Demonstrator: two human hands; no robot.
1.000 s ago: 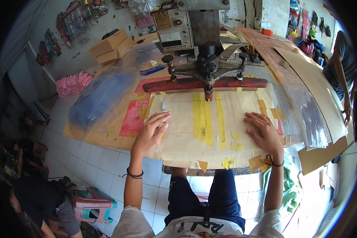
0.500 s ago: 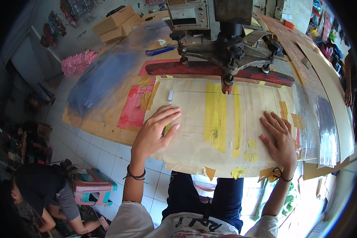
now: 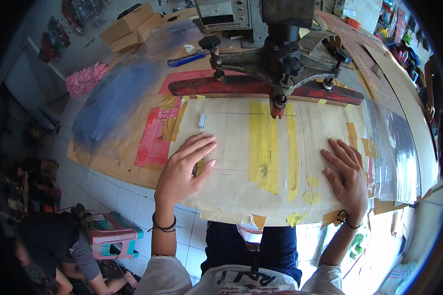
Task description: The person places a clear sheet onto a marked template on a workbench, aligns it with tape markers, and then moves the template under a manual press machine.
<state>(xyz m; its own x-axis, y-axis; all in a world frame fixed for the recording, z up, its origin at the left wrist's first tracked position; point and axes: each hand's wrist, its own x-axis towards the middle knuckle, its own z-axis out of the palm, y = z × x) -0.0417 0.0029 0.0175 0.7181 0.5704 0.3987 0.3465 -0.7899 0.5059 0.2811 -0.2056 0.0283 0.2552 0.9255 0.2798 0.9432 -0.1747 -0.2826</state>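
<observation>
Both hands lie flat, palms down, on a pale work board (image 3: 231,162) that sits on the table under a press. The left hand (image 3: 182,172) rests near the board's left edge with its fingers spread wide and pointing up and to the right, holding nothing; the right hand (image 3: 347,177) rests near the right edge, fingers spread a little less and pointing up and to the left, also holding nothing. Pressing flat at two well-separated spots like this looks meant to keep the board, or a thin clear sheet on it that I cannot make out for sure, steady and smooth. Between the two hands run long strips of yellow tape (image 3: 263,147), from just beyond the fingertips down toward the near edge, with small torn yellow tabs below the right hand's fingers. Beyond the fingertips of both hands hangs the red press bar (image 3: 241,86) on its dark metal head (image 3: 280,59), just above the board's far edge. Left of the left hand's fingers lies a red patch (image 3: 155,137) taped to the brown table, and farther left a bluish heap of plastic film (image 3: 113,98). Far beyond it stand brown cardboard boxes (image 3: 130,24), plain and oblong, and a blue-handled tool (image 3: 187,59). Right of the right hand's fingers a clear plastic sheet (image 3: 394,147) gleams.
</observation>
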